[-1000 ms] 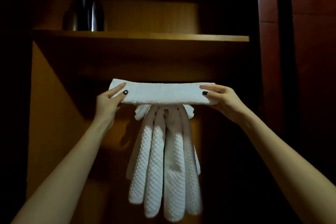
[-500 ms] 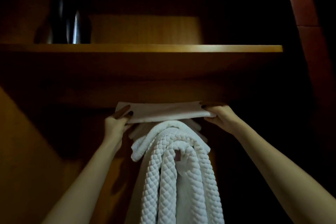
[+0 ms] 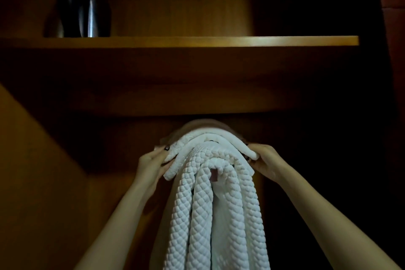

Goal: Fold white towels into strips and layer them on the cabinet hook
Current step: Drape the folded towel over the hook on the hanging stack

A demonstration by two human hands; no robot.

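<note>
Two ends of arched towel strip (image 3: 219, 138) held: left hand (image 3: 153, 163), right hand (image 3: 266, 163).

Two hands showed mid-frame: left hand (image 3: 153, 161), right hand (image 3: 266, 161). One shelf (image 3: 219, 41) crossed the upper frame. The white towels (image 3: 219, 215) overlapped too much to count. Upper left, dark containers (image 3: 94, 15), seemingly two.
</note>
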